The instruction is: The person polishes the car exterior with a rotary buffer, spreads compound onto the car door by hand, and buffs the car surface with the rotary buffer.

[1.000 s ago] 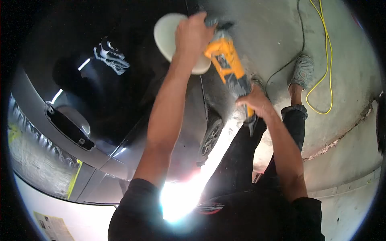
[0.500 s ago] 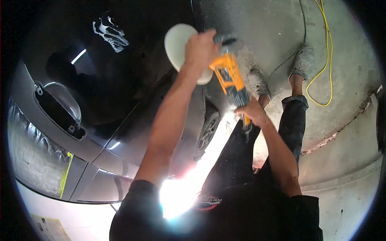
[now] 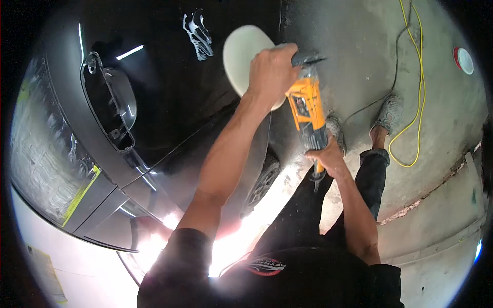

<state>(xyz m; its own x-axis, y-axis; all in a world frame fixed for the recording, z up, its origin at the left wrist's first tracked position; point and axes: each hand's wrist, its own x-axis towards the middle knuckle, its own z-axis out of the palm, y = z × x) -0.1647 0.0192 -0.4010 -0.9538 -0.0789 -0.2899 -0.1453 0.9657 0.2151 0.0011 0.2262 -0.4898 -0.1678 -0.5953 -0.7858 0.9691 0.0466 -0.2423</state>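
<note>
Both my hands hold a yellow-and-black power polisher (image 3: 306, 102) with a round pale pad (image 3: 241, 56) on its head. My left hand (image 3: 271, 71) is wrapped over the front end, right behind the pad. Lower down, my right hand (image 3: 330, 156) grips the rear of the body near the cord end. The pad faces a glossy black car panel (image 3: 169, 97) and overlaps it in this view. White streaks of a smeared paste (image 3: 198, 37) lie on that panel, left of the pad.
An opening with a rounded housing (image 3: 120, 97) sits in the bodywork at left, near yellow-green masking tape (image 3: 82, 197). A car wheel (image 3: 264, 179) is below the panel. On the concrete floor lie a yellow cord (image 3: 422, 87), a dark cord (image 3: 396, 61) and a red-and-white round container (image 3: 463, 60).
The view has shifted, so the car panel and paste streaks appear farther right. The polisher, still in both hands, sits slightly right and lower in view. The round container has come into view.
</note>
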